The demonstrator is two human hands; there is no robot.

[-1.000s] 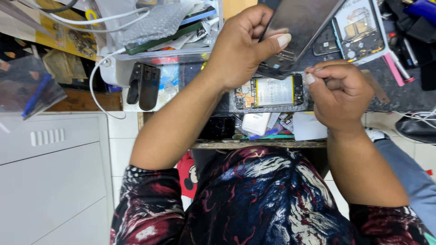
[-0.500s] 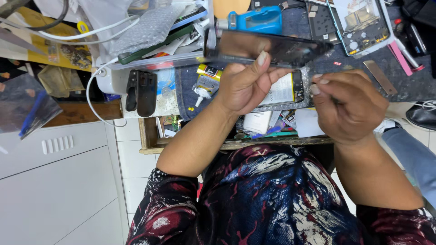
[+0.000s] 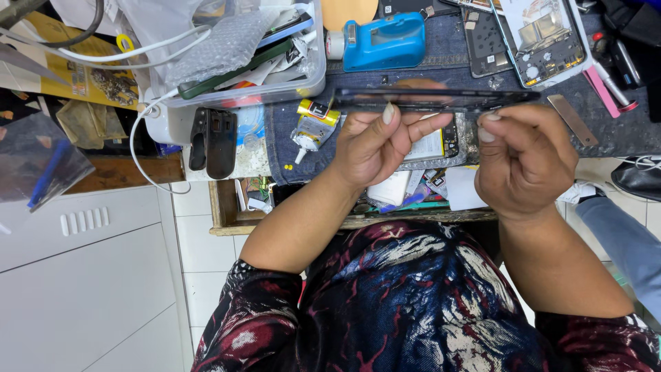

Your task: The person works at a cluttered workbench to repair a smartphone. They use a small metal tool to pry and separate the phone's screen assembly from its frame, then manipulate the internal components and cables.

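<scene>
A thin black phone screen panel (image 3: 434,99) is held edge-on, nearly level, above the bench. My left hand (image 3: 375,146) grips its left part with fingers over the near edge. My right hand (image 3: 525,160) pinches its right end. Under the panel lies an opened phone body (image 3: 435,146) with its battery showing, mostly hidden by my hands.
A blue tape dispenser (image 3: 383,43) and a glue tube (image 3: 311,127) sit on the denim mat (image 3: 289,141). A second opened phone (image 3: 544,38) lies at the back right. A clear plastic bin (image 3: 241,48) with cables stands at left, beside a black pouch (image 3: 213,141).
The screen panel has come down from a tilted, raised pose to a flat edge-on one. My left hand shifted onto its near edge, and my right hand rose from the phone body to grip its end.
</scene>
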